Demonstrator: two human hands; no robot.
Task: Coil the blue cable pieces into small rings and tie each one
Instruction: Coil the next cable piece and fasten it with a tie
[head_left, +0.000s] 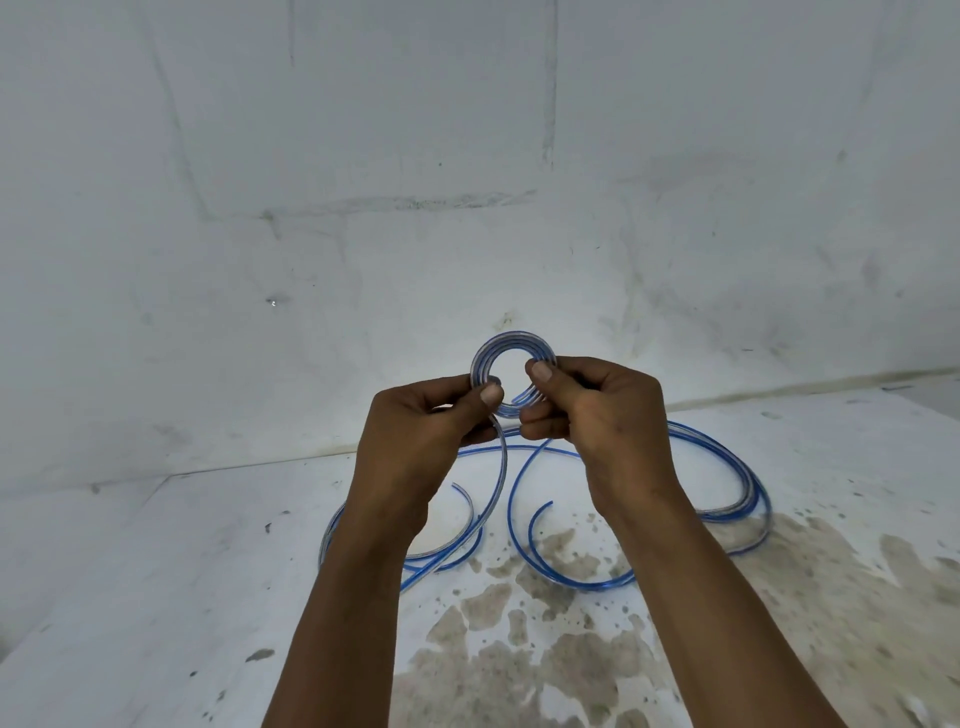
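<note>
Closest to me I see two bare forearms (691, 597) rising from the bottom edge, one on each side, leading up to two hands held together in the middle of the view. My left hand (426, 431) has its grip closed on the left side of one small coiled ring (511, 364), thumb pressed over the ring's lower left arc with the fingers curled behind. My right hand (597, 410) has its grip closed on the ring's right side, thumb on top and fingers folded beneath. I count one ring in the hands: several turns of blue cable with a clear, shiny jacket and pale stripes, wound flat into a tight circle with an open centre, held up in the air in front of the wall (467, 130). A loose tail (503, 457) curves down from the ring beside my left hand. Below, on the white stained bench (182, 597), lies a tangle of loose blue cable (737, 483) in broad loops, spreading to both sides behind my wrists; I can make out at least two cut ends curling upward near the middle, but I cannot tell how many separate pieces there are.
</note>
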